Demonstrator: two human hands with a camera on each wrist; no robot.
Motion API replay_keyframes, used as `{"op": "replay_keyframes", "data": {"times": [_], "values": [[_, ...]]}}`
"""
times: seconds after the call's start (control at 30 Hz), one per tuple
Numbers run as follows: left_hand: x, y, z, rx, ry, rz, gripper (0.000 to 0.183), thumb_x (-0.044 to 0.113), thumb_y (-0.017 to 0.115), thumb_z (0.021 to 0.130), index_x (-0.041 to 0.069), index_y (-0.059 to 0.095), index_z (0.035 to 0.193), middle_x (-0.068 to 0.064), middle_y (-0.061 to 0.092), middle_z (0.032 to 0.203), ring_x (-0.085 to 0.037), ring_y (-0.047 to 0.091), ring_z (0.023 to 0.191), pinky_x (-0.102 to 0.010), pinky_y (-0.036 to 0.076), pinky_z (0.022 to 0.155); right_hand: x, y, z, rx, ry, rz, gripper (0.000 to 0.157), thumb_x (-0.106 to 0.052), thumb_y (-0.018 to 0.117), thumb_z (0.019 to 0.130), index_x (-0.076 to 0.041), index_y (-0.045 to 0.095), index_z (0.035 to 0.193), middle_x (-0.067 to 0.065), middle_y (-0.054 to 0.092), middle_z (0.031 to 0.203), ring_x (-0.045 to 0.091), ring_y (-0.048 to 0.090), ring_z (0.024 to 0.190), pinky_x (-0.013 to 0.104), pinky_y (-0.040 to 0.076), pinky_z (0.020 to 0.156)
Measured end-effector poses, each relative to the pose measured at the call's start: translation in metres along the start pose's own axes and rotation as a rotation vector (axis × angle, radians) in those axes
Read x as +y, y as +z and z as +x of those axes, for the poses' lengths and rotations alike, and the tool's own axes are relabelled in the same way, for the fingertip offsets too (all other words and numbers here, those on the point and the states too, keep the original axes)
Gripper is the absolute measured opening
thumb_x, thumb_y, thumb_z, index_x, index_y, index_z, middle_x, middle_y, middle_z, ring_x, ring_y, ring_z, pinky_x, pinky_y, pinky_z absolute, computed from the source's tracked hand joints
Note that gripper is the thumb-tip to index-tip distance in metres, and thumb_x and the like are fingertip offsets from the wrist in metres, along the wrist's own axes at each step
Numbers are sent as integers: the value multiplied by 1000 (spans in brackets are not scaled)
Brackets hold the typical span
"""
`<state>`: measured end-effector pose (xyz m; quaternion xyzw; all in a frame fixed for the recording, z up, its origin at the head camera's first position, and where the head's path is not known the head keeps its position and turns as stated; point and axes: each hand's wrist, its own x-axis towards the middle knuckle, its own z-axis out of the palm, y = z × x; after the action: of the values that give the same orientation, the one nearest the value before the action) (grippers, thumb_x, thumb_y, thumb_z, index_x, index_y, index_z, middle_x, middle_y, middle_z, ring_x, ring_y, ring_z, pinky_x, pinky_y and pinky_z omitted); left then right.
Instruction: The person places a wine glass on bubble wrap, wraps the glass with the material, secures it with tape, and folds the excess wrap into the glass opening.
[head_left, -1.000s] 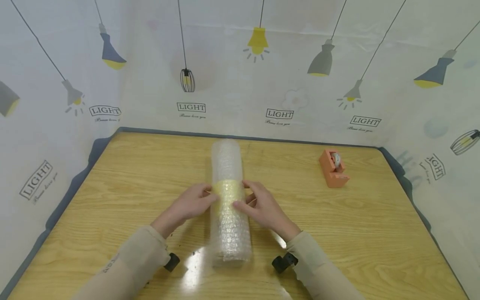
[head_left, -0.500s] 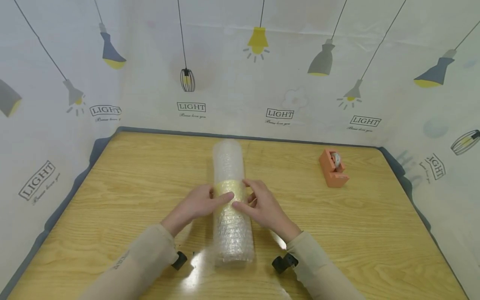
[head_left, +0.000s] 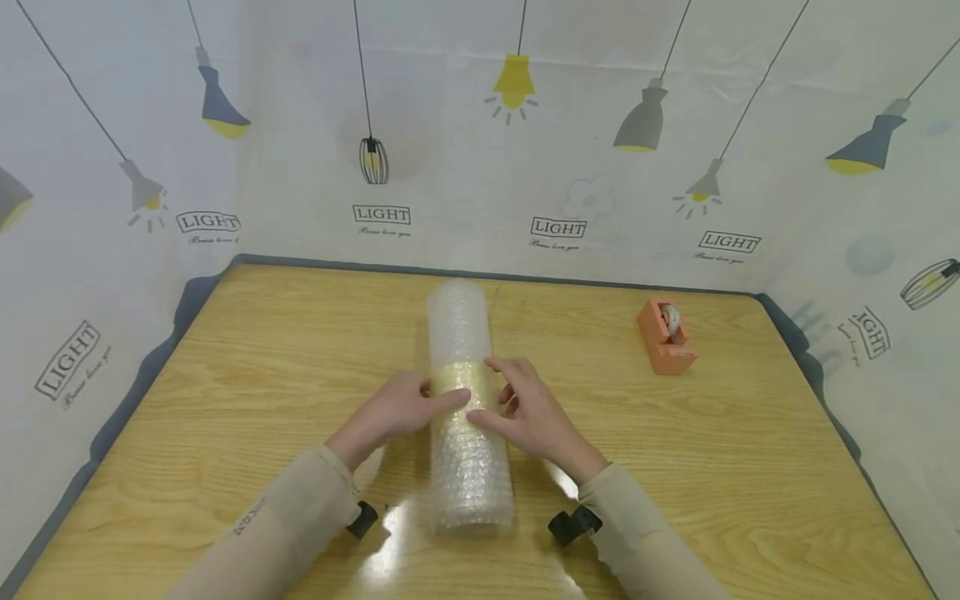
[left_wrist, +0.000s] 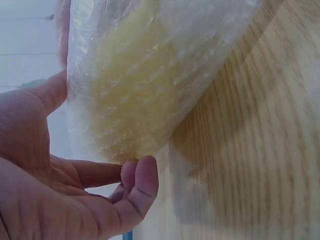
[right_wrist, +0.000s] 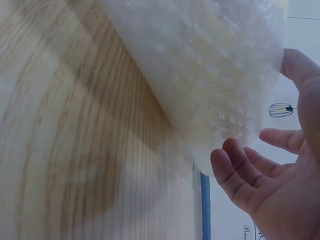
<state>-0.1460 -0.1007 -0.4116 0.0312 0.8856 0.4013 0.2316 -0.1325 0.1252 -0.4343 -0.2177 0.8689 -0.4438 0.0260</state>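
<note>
A roll of bubble wrap (head_left: 461, 325) lies lengthwise on the wooden table, with a yellow band showing through its middle. What is inside the layers I cannot tell. My left hand (head_left: 397, 406) holds the roll from the left, its thumb lying across the top over the yellow part. In the left wrist view its fingers (left_wrist: 145, 180) curl against the lower side of the wrap (left_wrist: 135, 85). From the right, my right hand (head_left: 532, 412) holds the roll with thumb on top and index finger farther along. Bent fingers (right_wrist: 227, 172) of that hand lie at the roll's side.
An orange tape dispenser (head_left: 666, 337) with a roll of tape stands at the back right of the table (head_left: 720, 467). A pale cloth wall (head_left: 465, 167) printed with lamps closes off the back and both sides.
The bubble wrap roll has shifted slightly to the right. My left hand has moved right with it, its thumb sliding up from the side onto the top. The right hand has barely moved.
</note>
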Motion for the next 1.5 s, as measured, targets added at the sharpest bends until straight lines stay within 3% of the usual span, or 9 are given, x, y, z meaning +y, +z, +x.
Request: {"op": "replay_keyframes", "data": {"times": [0.13, 0.27, 0.53, 0.9, 1.3, 1.5], "values": [[-4, -3, 0, 0, -15, -19, 72, 63, 68, 91, -3, 67, 119, -17, 69, 118, -28, 64, 101, -43, 57, 80, 2, -2, 0, -31, 6, 24, 75, -23, 83, 89, -5, 47, 151, 14, 52, 136, 24, 60, 97, 32, 59, 82], [-6, -6, -1, 9, -31, -45, 75, 58, 71, 92, -5, 63, 131, -24, 65, 133, -37, 64, 117, -53, 57, 94, 6, -4, 0, -53, -18, 101, 73, -18, 84, 88, -3, 48, 150, 18, 51, 138, 29, 62, 103, 40, 60, 88], [-11, -12, -3, 11, -31, -117, 68, 45, 74, 94, -4, 59, 138, -23, 69, 124, -32, 69, 107, -50, 58, 93, 9, -4, 2, -81, -6, 169, 72, -17, 83, 89, -1, 48, 149, 20, 49, 143, 35, 61, 116, 47, 58, 96], [-20, -18, -6, -18, -51, -209, 83, 37, 74, 96, -11, 35, 151, -31, 61, 133, -36, 69, 108, -55, 53, 102, 11, 0, 4, -138, 43, 192, 75, -21, 81, 91, -2, 44, 153, 21, 49, 149, 39, 61, 121, 50, 56, 99], [-26, -20, -9, -44, -18, -264, 66, 29, 71, 99, -10, 42, 144, -32, 59, 130, -37, 67, 108, -54, 54, 99, 11, 2, 5, -199, 100, 276, 80, -28, 80, 92, -7, 38, 157, 17, 45, 157, 39, 64, 122, 47, 59, 94], [-28, -21, -9, -65, -5, -274, 62, 27, 68, 101, -7, 42, 146, -30, 60, 130, -37, 65, 110, -54, 54, 100, 10, 3, 5, -190, 85, 290, 80, -27, 80, 92, -4, 38, 157, 20, 44, 156, 40, 63, 122, 47, 59, 94]]}}
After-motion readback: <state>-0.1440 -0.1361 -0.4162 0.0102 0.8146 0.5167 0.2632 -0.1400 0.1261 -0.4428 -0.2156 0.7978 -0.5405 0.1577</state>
